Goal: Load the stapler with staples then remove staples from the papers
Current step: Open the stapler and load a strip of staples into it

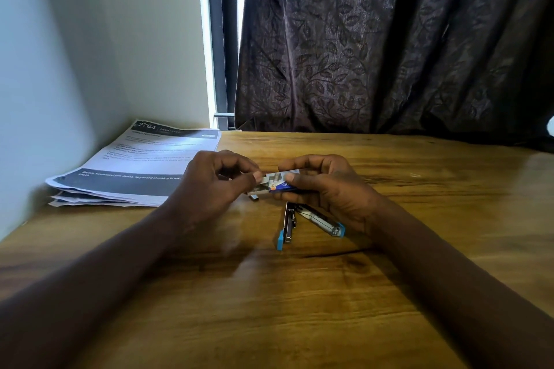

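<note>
Nearest the camera, both forearms reach in from the bottom corners across the wooden table (pixel 299 308), with a broad stretch of bare wood between them. Beyond that stretch lies the stapler (pixel 289 223), swung open into a V. Its two blue-tipped ends point toward the person and its hinge points away, just under the right hand.

Above the stapler, lifted off the wood, the small box of staples (pixel 281 182) is held between both hands. The right hand (pixel 326 186) grips the blue-printed right part of the box between its thumb and curled fingers. The left hand (pixel 215 180) pinches the grey left end with its thumb and forefinger, the other fingers curled. A short grey strip of staples (pixel 254 196) lies on the table just below the box's left end.

To the right of the hands the table runs open to its right side. To the far left a stack of printed papers (pixel 135 165) sits in the corner against the pale wall (pixel 75 54), its near edges fanned unevenly. The table's far edge meets a dark leaf-patterned curtain (pixel 389 39), with a black window frame (pixel 221 39) showing beside it.
</note>
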Demonstrator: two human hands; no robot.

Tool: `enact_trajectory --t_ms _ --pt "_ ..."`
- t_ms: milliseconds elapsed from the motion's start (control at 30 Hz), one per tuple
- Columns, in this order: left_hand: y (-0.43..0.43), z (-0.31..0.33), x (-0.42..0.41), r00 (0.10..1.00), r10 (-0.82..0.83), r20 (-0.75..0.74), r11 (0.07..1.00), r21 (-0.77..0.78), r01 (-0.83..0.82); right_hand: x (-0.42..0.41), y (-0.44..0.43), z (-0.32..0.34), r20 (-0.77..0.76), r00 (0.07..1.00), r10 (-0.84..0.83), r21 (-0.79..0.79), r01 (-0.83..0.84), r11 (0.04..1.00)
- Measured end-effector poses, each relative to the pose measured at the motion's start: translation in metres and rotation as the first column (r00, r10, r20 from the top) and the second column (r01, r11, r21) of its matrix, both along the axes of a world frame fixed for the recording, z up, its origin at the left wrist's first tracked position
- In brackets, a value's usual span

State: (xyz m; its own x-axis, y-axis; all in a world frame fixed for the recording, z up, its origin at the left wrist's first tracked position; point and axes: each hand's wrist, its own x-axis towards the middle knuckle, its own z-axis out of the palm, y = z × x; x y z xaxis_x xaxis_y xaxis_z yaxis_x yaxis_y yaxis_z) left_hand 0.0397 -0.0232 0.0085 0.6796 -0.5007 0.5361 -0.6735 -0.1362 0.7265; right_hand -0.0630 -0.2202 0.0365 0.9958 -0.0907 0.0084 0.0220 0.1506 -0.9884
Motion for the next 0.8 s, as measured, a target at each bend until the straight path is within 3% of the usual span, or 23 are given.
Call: enact_trajectory --t_ms 367,467,600,800 --pt "0.0 -0.002 0.003 1.0 -0.002 -0.008 0.999 -0.054 0.002 0.002 -0.003 -0.001 -0.084 0.996 -0.018 0.09 0.026 0.996" --pt "0.001 0.002 -0.001 0.998 0.005 0.065 0.997 -0.075 -0.001 0.004 -0.004 -0.003 -0.09 0.994 -0.058 0.109 0.068 0.992" --pt "0.006 0.006 -0.004 0.94 -0.064 0.334 0.995 0.091 0.035 0.01 -0.011 -0.002 -0.043 0.98 -0.197 0.125 0.201 0.972" --pt "0.009 0.0 0.001 0.941 -0.234 0.243 0.927 0.349 0.14 0.014 -0.02 -0.004 -0.03 0.944 -0.33 0.144 0.331 0.933"
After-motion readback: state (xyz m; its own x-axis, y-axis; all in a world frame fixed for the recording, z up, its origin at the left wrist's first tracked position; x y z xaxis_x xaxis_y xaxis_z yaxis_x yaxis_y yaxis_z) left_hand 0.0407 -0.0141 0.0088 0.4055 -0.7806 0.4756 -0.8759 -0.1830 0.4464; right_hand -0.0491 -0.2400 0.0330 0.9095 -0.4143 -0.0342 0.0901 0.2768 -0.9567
